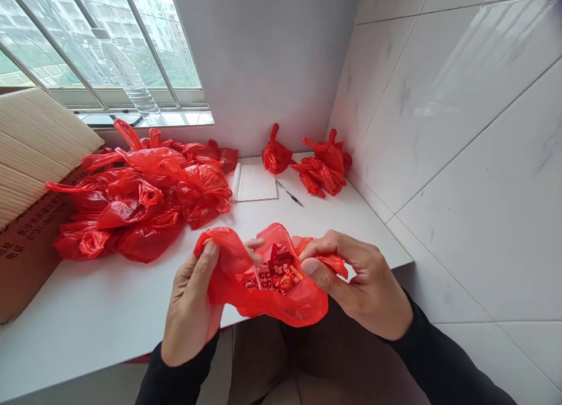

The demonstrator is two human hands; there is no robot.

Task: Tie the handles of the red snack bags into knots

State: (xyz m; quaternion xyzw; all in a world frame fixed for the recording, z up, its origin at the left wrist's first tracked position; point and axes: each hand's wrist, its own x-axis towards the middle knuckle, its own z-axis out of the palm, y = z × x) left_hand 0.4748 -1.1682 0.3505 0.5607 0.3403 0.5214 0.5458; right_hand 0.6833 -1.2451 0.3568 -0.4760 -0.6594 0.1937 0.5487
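Note:
A thin red plastic bag (302,311) hangs between my hands at the table's front edge, its mouth spread wide. Inside it lie several small wrapped candies (281,270) in red and orange packaging. My left hand (195,299) grips the bag's left side, thumb on the near face and some fingers inside the mouth. On the other side, my right hand (355,276) pinches the bag's gathered right handle between thumb and fingers. The bag's bottom is hidden from above.
A heap of filled red bags (149,200) covers the table's left, beside a cardboard box (35,235). Further back are an open notebook (257,182), a pen (290,194), a single tied bag (276,156) and more red bags (327,168). A water bottle (132,80) stands on the windowsill.

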